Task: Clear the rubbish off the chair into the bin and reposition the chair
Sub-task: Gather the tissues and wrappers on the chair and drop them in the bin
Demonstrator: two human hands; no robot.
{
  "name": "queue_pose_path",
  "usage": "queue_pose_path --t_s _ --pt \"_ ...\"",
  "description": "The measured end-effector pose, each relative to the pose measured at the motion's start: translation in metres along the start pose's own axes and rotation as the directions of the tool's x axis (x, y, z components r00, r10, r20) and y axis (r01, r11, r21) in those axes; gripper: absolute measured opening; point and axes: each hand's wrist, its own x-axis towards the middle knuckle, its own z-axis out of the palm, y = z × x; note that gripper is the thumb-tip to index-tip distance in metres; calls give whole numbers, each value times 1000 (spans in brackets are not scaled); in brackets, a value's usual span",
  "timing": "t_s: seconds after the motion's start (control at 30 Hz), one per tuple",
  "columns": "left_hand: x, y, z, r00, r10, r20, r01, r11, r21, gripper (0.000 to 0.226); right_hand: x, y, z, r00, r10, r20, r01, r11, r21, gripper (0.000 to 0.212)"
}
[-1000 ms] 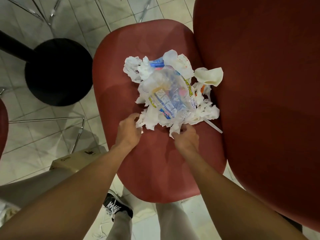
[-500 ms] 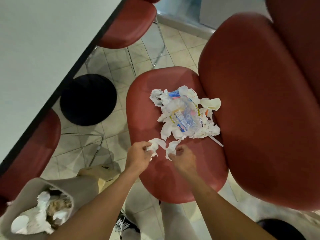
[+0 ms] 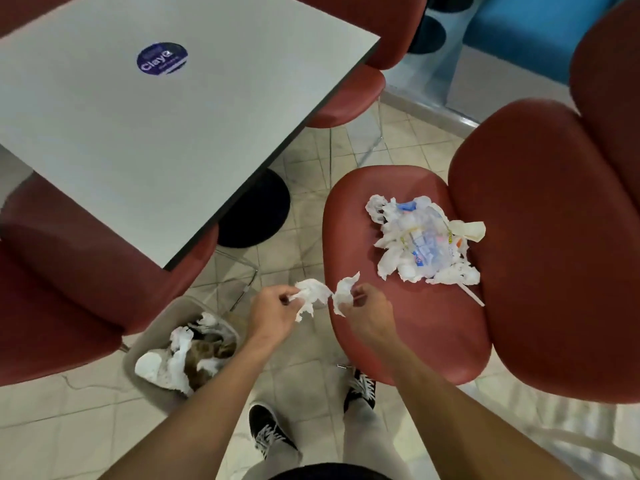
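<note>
A red chair [image 3: 408, 327] stands at centre right with a pile of rubbish [image 3: 424, 242] on its seat: crumpled white tissues, a clear plastic wrapper and a thin white stick. My left hand [image 3: 273, 311] pinches a crumpled white tissue [image 3: 311, 294] over the floor, left of the seat's edge. My right hand [image 3: 367, 311] pinches a second tissue piece [image 3: 344, 289] at the seat's left edge. The grey bin [image 3: 162, 341] sits on the floor at lower left, holding white and brown paper waste.
A white table [image 3: 156, 126] with a round blue sticker fills the upper left, on a black round base [image 3: 258, 211]. Other red chairs [image 3: 62, 292] stand beside and behind it. My black shoes [image 3: 270, 431] are on the tiled floor below.
Both hands have pulled back from the pile, each with a tissue piece, and moved left off the seat toward the bin. The view has risen, bringing the table and bin into sight.
</note>
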Motion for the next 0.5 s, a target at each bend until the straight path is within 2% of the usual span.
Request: queue_pose_path --t_s 0.1,0.2,0.3,0.5 --pt "-18 -26 -34 999 -6 -39 4 999 -48 19 -18 -17 24 998 -49 40 51 997 -49 15" --pt "-37 -58 -69 993 -70 -98 61 994 -93 19 -36 -37 54 991 -97 95 106 990 -89 10" --pt "-49 -90 -97 985 -101 -136 85 989 -119 19 -53 -52 82 977 -149 151 163 983 -84 15" --pt "-60 -154 -140 951 -216 -220 188 972 -141 16 -77 -71 146 949 -175 263 220 963 -156 15"
